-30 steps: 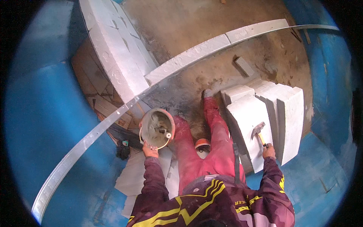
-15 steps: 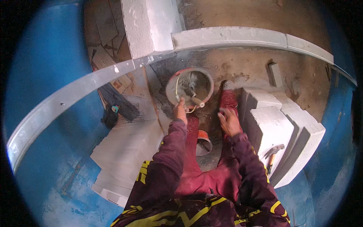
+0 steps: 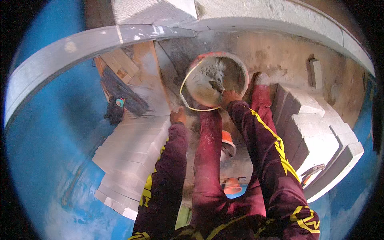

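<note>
A round bucket (image 3: 242, 69) with a reddish rim holds wet grey mortar (image 3: 208, 76), and its pale wire handle (image 3: 182, 86) hangs over the near left side. My right hand (image 3: 231, 97) is at the bucket's near right rim, closed round the grip of a trowel (image 3: 217, 86) whose metal end is in the mortar. The trowel's grip is hidden by the fingers. To the left of the bucket, my left hand (image 3: 178, 115) is just beyond the corner of a stack of white blocks (image 3: 134, 148). Its fingers are too blurred to read.
More white blocks (image 3: 314, 134) stand on the right with a hammer (image 3: 313, 173) on them. An orange container (image 3: 227, 143) sits between my legs. A curved block wall (image 3: 260, 17) and a metal strip (image 3: 80, 46) cross the far side. Boards (image 3: 120, 66) and a dark bundle (image 3: 124, 96) lie left.
My right hand has moved from my right leg to the bucket and taken the trowel's grip. My left hand has let go of the bucket's handle area and shifted left. The view has shifted.
</note>
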{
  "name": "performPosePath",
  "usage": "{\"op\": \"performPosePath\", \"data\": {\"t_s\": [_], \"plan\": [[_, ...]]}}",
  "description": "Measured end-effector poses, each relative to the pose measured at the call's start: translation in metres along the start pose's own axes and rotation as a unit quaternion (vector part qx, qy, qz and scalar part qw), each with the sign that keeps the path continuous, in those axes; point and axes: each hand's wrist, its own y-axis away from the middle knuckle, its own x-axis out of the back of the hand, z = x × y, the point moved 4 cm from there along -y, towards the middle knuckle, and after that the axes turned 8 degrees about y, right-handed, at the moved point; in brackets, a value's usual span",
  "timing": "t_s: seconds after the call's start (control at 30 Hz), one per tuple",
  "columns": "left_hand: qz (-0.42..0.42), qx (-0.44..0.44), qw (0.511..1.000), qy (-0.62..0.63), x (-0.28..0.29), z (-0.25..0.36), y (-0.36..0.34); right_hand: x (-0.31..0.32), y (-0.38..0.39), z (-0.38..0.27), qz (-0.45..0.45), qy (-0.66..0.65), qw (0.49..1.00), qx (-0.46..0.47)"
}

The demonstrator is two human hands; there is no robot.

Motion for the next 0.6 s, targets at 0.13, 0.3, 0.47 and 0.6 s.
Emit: {"op": "performPosePath", "data": {"t_s": [0.13, 0.3, 0.47, 0.6], "plan": [[-0.067, 0.028, 0.977, -0.198, 0.020, -0.017, 0.053, 0.003, 0.010, -0.013, 0.124, 0.066, 0.989, 0.053], [-0.209, -0.019, 0.971, -0.117, 0.041, -0.002, 0.232, 0.026, 0.058, 0.013, 0.073, 0.023, 0.993, 0.093], [-0.187, -0.095, 0.945, -0.250, 0.037, 0.007, 0.273, 0.075, 0.107, 0.068, 0.088, -0.158, 0.972, 0.149], [-0.176, -0.039, 0.951, -0.252, 0.018, 0.003, 0.262, 0.117, 0.116, 0.090, 0.028, -0.217, 0.951, 0.217]]}}
